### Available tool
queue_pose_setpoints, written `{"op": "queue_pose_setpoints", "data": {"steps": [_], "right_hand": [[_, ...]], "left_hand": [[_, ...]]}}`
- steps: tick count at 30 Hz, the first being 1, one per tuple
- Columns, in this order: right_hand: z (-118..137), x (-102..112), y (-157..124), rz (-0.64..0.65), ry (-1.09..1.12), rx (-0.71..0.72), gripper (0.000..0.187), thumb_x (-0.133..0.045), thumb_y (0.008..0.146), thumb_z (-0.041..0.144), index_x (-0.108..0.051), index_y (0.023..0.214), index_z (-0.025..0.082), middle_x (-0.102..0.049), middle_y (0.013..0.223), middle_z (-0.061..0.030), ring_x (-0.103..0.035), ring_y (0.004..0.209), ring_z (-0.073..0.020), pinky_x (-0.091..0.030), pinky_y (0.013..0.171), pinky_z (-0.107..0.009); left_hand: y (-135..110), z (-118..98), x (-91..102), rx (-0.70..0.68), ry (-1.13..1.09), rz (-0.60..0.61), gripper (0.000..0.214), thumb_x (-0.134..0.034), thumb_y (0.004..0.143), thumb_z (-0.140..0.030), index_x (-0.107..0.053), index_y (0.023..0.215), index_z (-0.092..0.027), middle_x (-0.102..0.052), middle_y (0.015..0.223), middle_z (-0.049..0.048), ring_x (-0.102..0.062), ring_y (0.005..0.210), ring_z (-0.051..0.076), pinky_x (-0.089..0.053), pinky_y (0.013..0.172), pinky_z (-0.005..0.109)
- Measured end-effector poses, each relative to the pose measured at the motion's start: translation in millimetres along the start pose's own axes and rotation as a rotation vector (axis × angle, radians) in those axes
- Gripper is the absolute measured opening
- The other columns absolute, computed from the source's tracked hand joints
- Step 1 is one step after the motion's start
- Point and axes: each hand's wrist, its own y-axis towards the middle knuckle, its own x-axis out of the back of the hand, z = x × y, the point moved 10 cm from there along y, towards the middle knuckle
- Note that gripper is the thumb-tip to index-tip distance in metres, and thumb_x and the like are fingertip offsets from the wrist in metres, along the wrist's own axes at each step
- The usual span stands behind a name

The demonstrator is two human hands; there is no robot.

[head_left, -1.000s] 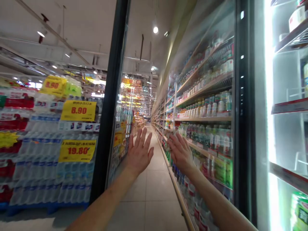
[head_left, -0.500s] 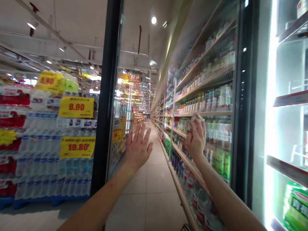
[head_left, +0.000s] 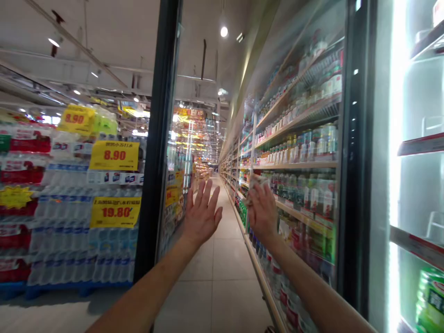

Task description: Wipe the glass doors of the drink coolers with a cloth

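Just ahead of the right hand [head_left: 263,215], under its fingers, is a crumpled pale cloth [head_left: 255,187], bunched between the fingertips and the glass pane [head_left: 298,41] of a door; the fingers are bent over it and gripping it, though blur hides exactly how each one lies. To the left of that hand and a little apart, the left hand [head_left: 201,215] is spread, fingers pointing up and thumb held out, its palm facing the same pane and seemingly flat against it. Well left of the left hand runs the door's dark frame [head_left: 156,138], and beyond that stand stacked packs of bottled water [head_left: 62,236], with yellow price signs [head_left: 114,155] reading 8.90 and 19.80. To the right of the right hand, rows of bottles and cans fill shelves [head_left: 298,164] that show in the glass; whether seen through it or mirrored, I cannot tell. Farther right, past another dark upright [head_left: 359,162], are brightly lit refrigerator shelves [head_left: 425,144], with a green pack [head_left: 432,300] low down. Below and between both hands appears a pale tiled floor [head_left: 194,300].
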Motion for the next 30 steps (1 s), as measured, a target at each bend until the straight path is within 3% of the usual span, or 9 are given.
{"op": "queue_pose_setpoints", "data": {"steps": [3,7,9,14,18,20,25,27,30], "right_hand": [[20,-10,-5,0.119,0.038,0.178,0.047,-0.043,0.082,0.012,-0.047,0.128,0.021,-0.054,0.129,-0.0066,-0.030,0.135,-0.0224,-0.034,0.107,-0.043],[-30,11,2,-0.114,-0.076,-0.140,0.048,-0.042,0.085,0.017,-0.043,0.132,0.021,-0.045,0.137,-0.0108,-0.028,0.135,-0.0276,-0.035,0.104,-0.051],[-34,13,2,-0.143,-0.074,-0.174,0.050,-0.042,0.085,0.017,-0.040,0.135,0.019,-0.044,0.138,-0.0118,-0.026,0.136,-0.0283,-0.034,0.104,-0.052],[6,-8,-5,0.096,0.017,0.136,0.049,-0.044,0.084,0.015,-0.043,0.132,0.022,-0.054,0.129,-0.0070,-0.029,0.135,-0.0226,-0.035,0.106,-0.044],[-44,15,1,-0.127,-0.101,-0.169,0.047,-0.043,0.085,0.017,-0.044,0.131,0.020,-0.047,0.135,-0.0109,-0.030,0.134,-0.0273,-0.035,0.104,-0.051],[-46,16,1,-0.161,-0.094,-0.219,0.047,-0.043,0.085,0.017,-0.044,0.132,0.019,-0.045,0.137,-0.0116,-0.028,0.135,-0.0281,-0.035,0.104,-0.053],[24,-15,-4,0.140,0.097,0.205,0.047,-0.044,0.082,0.012,-0.048,0.127,0.022,-0.054,0.130,-0.0053,-0.027,0.136,-0.0210,-0.034,0.107,-0.043],[9,-10,3,0.091,0.070,0.156,0.045,-0.044,0.083,0.015,-0.049,0.126,0.022,-0.052,0.131,-0.0057,-0.029,0.135,-0.0219,-0.035,0.107,-0.043],[-47,10,19,-0.139,-0.053,-0.159,0.043,-0.043,0.084,0.017,-0.050,0.127,0.018,-0.046,0.136,-0.0108,-0.030,0.134,-0.0271,-0.034,0.105,-0.050]], "left_hand": [[0,0,-0.3,0.004,0.003,0.005,0.053,-0.047,0.085,-0.031,-0.038,0.135,-0.016,-0.031,0.144,0.0145,-0.016,0.139,0.024,-0.010,0.112,0.047],[-1,1,-1.9,0.002,-0.010,0.013,0.056,-0.048,0.085,-0.030,-0.034,0.137,-0.018,-0.030,0.145,0.0130,-0.016,0.139,0.024,-0.010,0.112,0.048],[-1,1,-1.9,0.001,-0.013,0.006,0.056,-0.048,0.084,-0.030,-0.034,0.138,-0.018,-0.030,0.145,0.0127,-0.016,0.139,0.024,-0.010,0.112,0.047],[-1,0,-0.2,-0.007,-0.009,-0.008,0.055,-0.049,0.084,-0.032,-0.036,0.136,-0.016,-0.031,0.145,0.0141,-0.016,0.139,0.025,-0.010,0.113,0.047],[-1,0,-1.5,0.003,-0.022,0.022,0.057,-0.049,0.084,-0.030,-0.032,0.138,-0.018,-0.029,0.146,0.0129,-0.014,0.139,0.024,-0.010,0.112,0.048],[-2,0,-1.4,0.009,-0.020,0.025,0.058,-0.049,0.084,-0.029,-0.032,0.139,-0.018,-0.029,0.146,0.0125,-0.014,0.139,0.024,-0.009,0.112,0.048],[-2,1,-0.9,0.010,0.002,0.024,0.054,-0.047,0.086,-0.033,-0.037,0.136,-0.016,-0.031,0.145,0.0135,-0.016,0.139,0.024,-0.010,0.112,0.048],[-2,0,-1.4,0.007,0.006,0.032,0.053,-0.047,0.086,-0.034,-0.037,0.135,-0.017,-0.031,0.145,0.0130,-0.016,0.139,0.024,-0.011,0.112,0.048],[-3,-3,-1.2,-0.003,0.025,0.035,0.053,-0.046,0.086,-0.034,-0.037,0.135,-0.017,-0.031,0.145,0.0123,-0.015,0.139,0.024,-0.012,0.112,0.047]]}}
